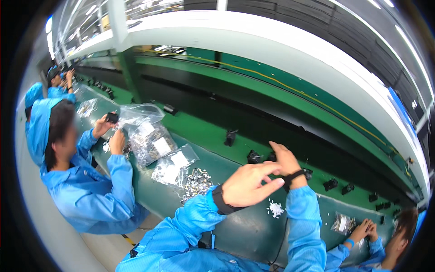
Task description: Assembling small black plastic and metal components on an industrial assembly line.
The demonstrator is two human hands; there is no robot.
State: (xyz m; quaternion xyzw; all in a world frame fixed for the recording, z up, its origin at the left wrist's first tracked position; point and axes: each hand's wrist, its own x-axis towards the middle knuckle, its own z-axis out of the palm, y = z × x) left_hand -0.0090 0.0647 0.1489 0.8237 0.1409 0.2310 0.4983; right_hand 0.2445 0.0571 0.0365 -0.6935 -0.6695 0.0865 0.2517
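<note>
My left hand (247, 183) reaches across to my right wrist. Its thumb and fingers meet at the black wrist strap (293, 178) there and appear to pinch it; the fingertips are partly hidden. My right hand (285, 159) is held over the table's far edge, fingers stretched out and nothing visible in them. Another black band (219, 199) circles my left wrist. Small black parts (254, 157) stand on the green strip just beyond my hands. Below them on the table lies a small heap of white pieces (275, 208).
Left of my arms are a pile of small metal parts (197, 182) and clear bags of parts (152, 140). A co-worker (81, 167) on the left holds a black part (112, 118). Another person's hands (362, 230) work at right, beside a small bag (343, 223). A dark conveyor belt (253, 113) runs behind.
</note>
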